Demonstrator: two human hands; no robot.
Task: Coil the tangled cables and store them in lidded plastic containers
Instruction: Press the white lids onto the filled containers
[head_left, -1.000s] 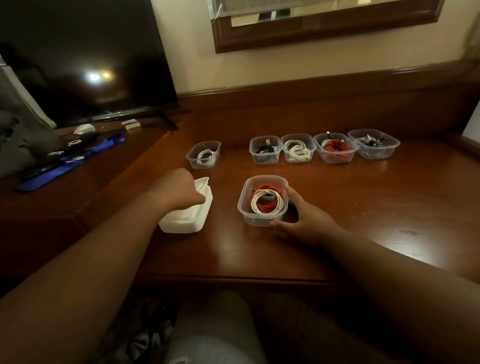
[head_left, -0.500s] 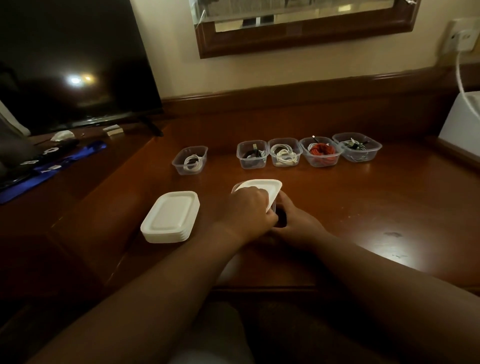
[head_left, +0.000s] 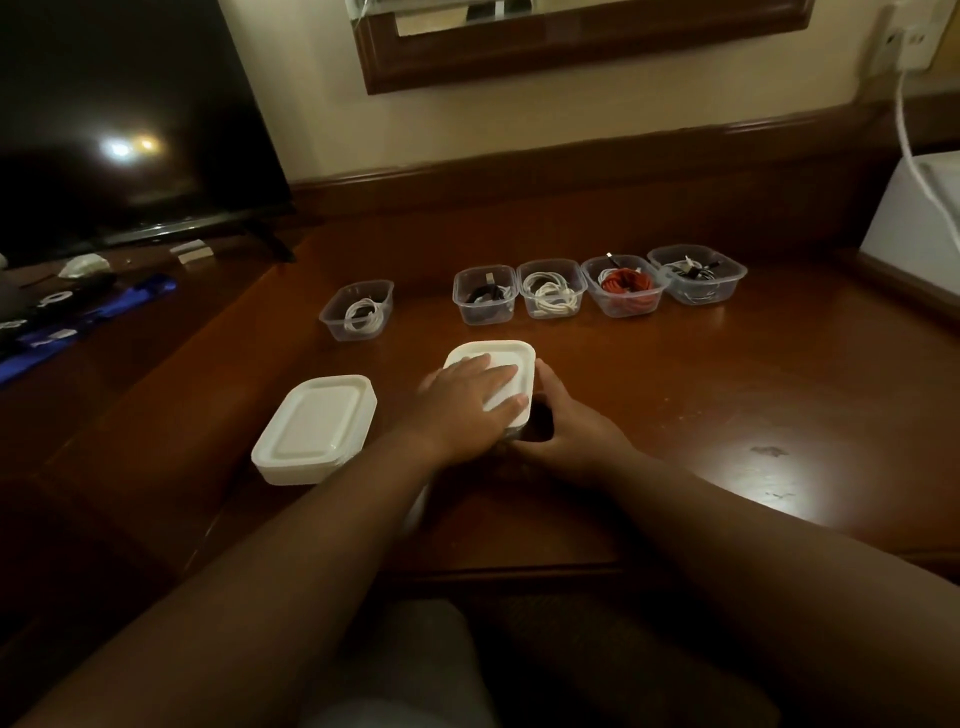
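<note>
**Lid pressed onto a cable container on a wooden worktop**

Hands meet at one small plastic container (head_left: 519, 435) near the front middle of a dark wooden worktop (head_left: 727, 405). The left hand (head_left: 465, 402) lies flat on the container's white lid (head_left: 501, 364), fingers straight and spread, palm down, probably to push the lid until it seats. The right hand (head_left: 563, 423) curls around the container's right side, most likely to brace it so it does not slide under the push. The lid and hands hide whatever is inside.

Just left of the container sits a stack of spare white lids (head_left: 314, 428), within easy reach of the left hand, apparently waiting for the other tubs.

Behind the container, toward the wall, five open clear tubs stand uncovered. One tub with a white cable (head_left: 358, 312) stands alone, behind and to the left. Four more form a close row behind and to the right: a tub with a dark cable (head_left: 484, 296), a tub with white cable (head_left: 550, 295), a tub with a red cable (head_left: 626, 286), and a tub with mixed dark and white cables (head_left: 696, 273). Each holds its cable already coiled, so lidding appears to be the remaining work.

Far left of the container stands a dark television screen (head_left: 124, 130).
</note>
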